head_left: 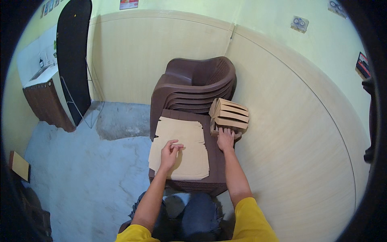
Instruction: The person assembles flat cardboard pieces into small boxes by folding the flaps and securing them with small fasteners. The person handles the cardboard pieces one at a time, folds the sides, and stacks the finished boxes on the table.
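A stack of flat, notched tan cardboard sheets (181, 161) lies on the seat of a stack of brown plastic chairs (193, 76). Just over the sheets is my left hand (171, 155), its fingers loosely bent and apart with nothing in them. To the right, several folded cardboard boxes (230, 113) are piled against the chair's side, with dark gaps between them. My right hand (225, 140) is at the lowest near edge of this pile, its fingers over the rim of a cardboard box. The fingertips are partly lost against the box.
Beige panelling (298, 133) curves close along the right side. At the far left stand a tall black board (73, 60) and a sink counter (42, 76). A raised grey slab (123, 121) lies on the bluish floor (88, 173) by the back wall.
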The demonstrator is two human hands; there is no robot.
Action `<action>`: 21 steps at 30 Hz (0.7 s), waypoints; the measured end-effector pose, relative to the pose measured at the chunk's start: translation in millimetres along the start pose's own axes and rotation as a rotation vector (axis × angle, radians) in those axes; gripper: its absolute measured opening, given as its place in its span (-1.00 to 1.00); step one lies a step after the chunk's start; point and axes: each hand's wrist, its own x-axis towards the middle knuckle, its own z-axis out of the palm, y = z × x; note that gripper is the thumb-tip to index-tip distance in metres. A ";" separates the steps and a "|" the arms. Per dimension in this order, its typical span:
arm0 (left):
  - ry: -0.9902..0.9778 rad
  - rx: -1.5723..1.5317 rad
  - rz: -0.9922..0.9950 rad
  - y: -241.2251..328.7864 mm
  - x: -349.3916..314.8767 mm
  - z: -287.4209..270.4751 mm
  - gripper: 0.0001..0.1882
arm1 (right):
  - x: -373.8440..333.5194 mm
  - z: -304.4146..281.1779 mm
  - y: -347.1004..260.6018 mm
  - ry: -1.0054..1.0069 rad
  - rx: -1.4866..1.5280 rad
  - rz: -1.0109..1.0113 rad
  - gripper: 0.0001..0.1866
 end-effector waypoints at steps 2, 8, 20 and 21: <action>0.000 0.004 0.007 -1.5 1.1 0.3 -0.73 | -12.7 -8.1 -15.5 0.143 -0.054 0.068 -0.36; 0.006 0.088 0.000 5.1 -2.1 3.2 -0.79 | -100.3 -5.8 -75.4 0.171 0.772 0.048 -0.24; -0.385 1.004 0.274 55.6 -20.5 0.4 -0.61 | -161.8 -17.5 -82.2 0.132 1.013 0.150 -0.42; -0.331 1.033 0.334 63.5 -26.2 -5.7 -0.53 | -162.1 -15.8 -82.6 0.167 1.007 0.178 -0.44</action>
